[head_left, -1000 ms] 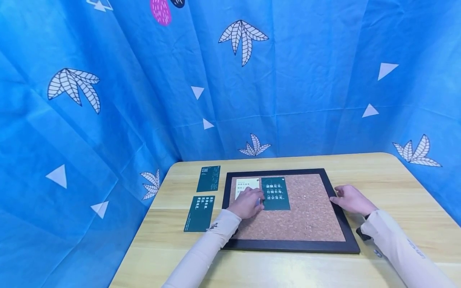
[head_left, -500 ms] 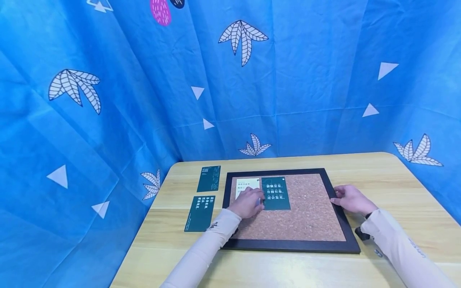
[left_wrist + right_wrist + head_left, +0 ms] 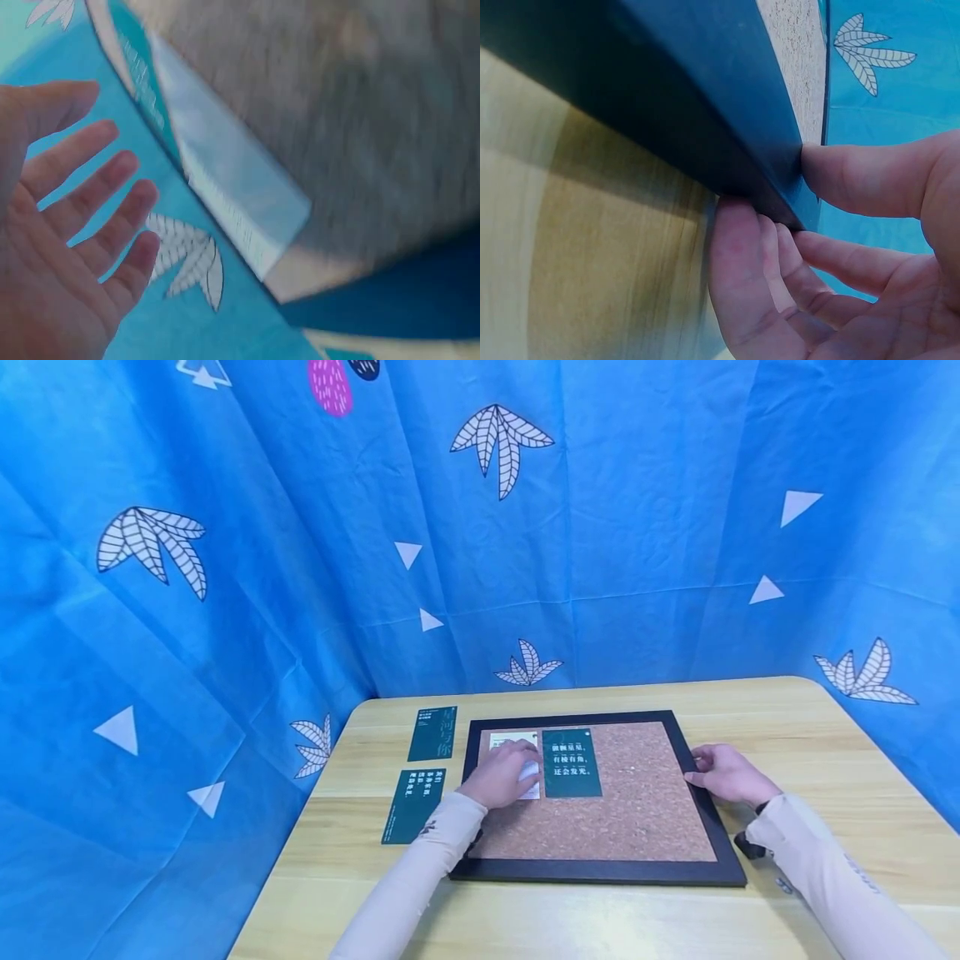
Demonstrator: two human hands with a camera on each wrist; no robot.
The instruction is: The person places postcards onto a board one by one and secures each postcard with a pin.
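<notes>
A corkboard (image 3: 645, 818) in a dark frame lies on the wooden table. My left hand (image 3: 498, 777) hovers over its left part, above a pale printed card (image 3: 530, 792) that it partly covers. In the left wrist view that hand's fingers are relaxed and spread, with nothing between them. Right beside the pale card, a dark green card (image 3: 573, 783) with white lettering lies on the cork. My right hand (image 3: 731, 774) grips the frame's right side. The right wrist view shows its thumb on the top of the frame (image 3: 739, 97) and the fingers curled against the outer side and underneath.
Two more green cards lie on the table left of the board, one farther back (image 3: 431, 739) and one nearer (image 3: 411, 814), partly behind the left sleeve. A blue patterned curtain (image 3: 637, 527) hangs behind and to the left of the table (image 3: 600, 927).
My left hand has drawn slightly left, away from the green card's edge, uncovering more of the pale card's right side. The right hand stays on the frame.
</notes>
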